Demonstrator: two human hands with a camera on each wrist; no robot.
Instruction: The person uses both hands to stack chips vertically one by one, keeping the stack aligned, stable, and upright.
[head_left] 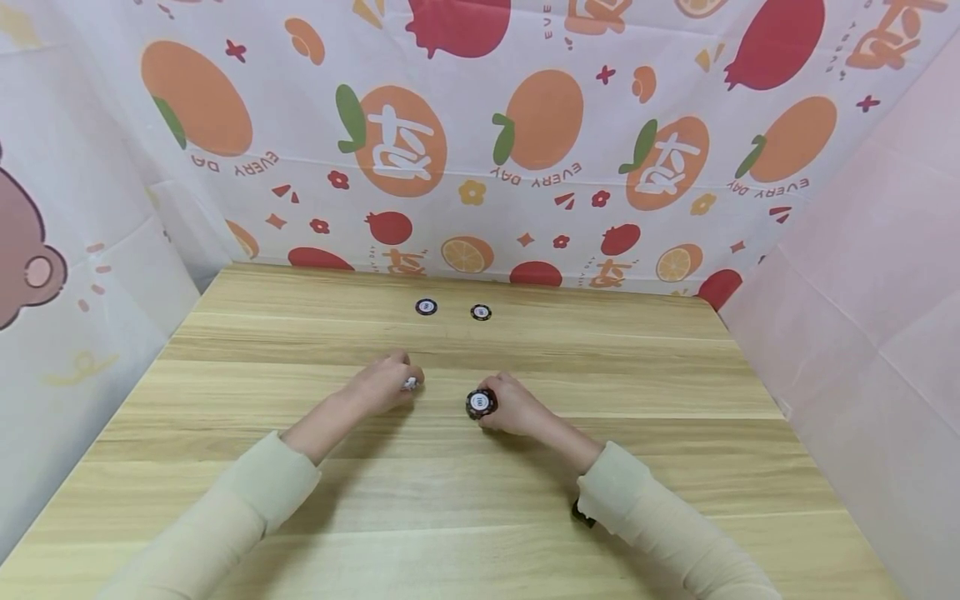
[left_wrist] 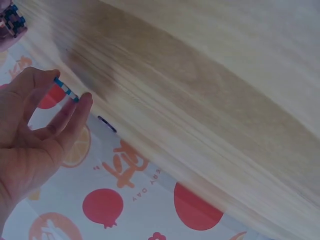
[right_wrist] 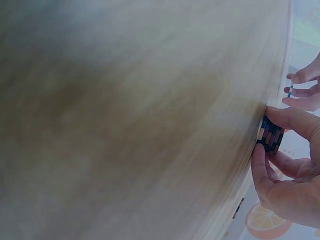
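Between thumb and fingertips, my left hand [head_left: 382, 385] pinches a poker chip [left_wrist: 66, 90] with a blue-and-white edge, tilted on its side. To its right, my right hand [head_left: 513, 406] grips a short stack of dark poker chips [head_left: 480, 403] by the sides. The top chip's white centre faces up. In the right wrist view the stack [right_wrist: 270, 134] shows several layered edges, with its base at the table surface. A small gap separates the two hands.
Two single chips lie flat near the table's far edge, a dark blue one [head_left: 426, 307] and a black one [head_left: 481, 312]. A dark object [head_left: 582, 514] is partly hidden under the right sleeve. Printed cloth [head_left: 465, 192] hangs behind the wooden table [head_left: 450, 517].
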